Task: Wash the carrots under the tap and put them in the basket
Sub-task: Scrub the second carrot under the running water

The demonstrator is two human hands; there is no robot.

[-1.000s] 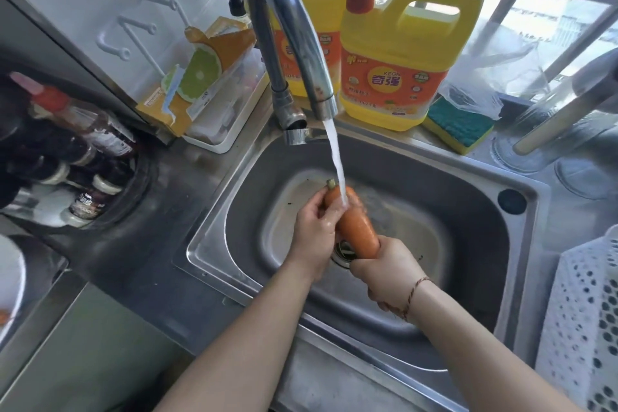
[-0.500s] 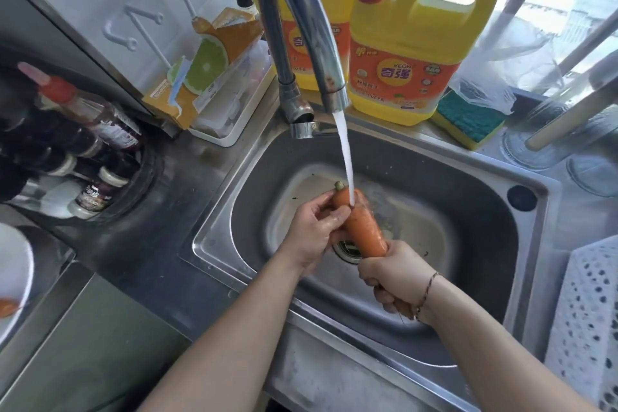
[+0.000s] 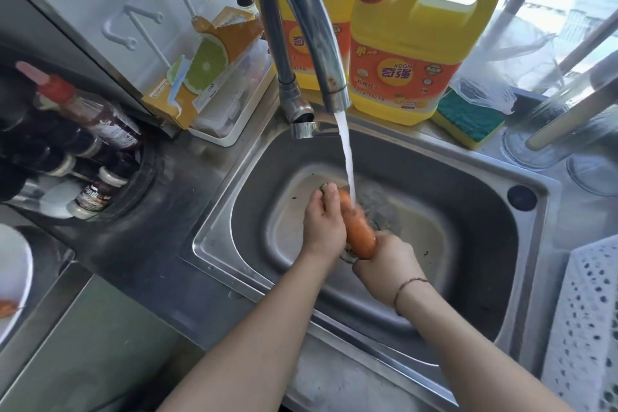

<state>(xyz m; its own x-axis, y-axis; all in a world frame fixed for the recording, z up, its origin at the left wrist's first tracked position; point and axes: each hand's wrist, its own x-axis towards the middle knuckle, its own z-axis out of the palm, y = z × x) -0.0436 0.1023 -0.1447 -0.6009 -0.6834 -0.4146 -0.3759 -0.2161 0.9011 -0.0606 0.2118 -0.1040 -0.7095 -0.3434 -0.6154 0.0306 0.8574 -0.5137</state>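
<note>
Carrot [image 3: 359, 232] sits tilted over the sink [image 3: 521, 278], water from the tap [image 3: 301, 10] striking its upper part. Left hand [image 3: 322, 224] wraps the top end; right hand [image 3: 384, 266] grips the bottom. White basket [image 3: 582, 328] waits at right.

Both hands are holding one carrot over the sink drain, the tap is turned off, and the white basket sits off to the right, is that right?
Not quite: the tap is running, its stream hitting the carrot, as the head view shows. The rest stands.
</note>
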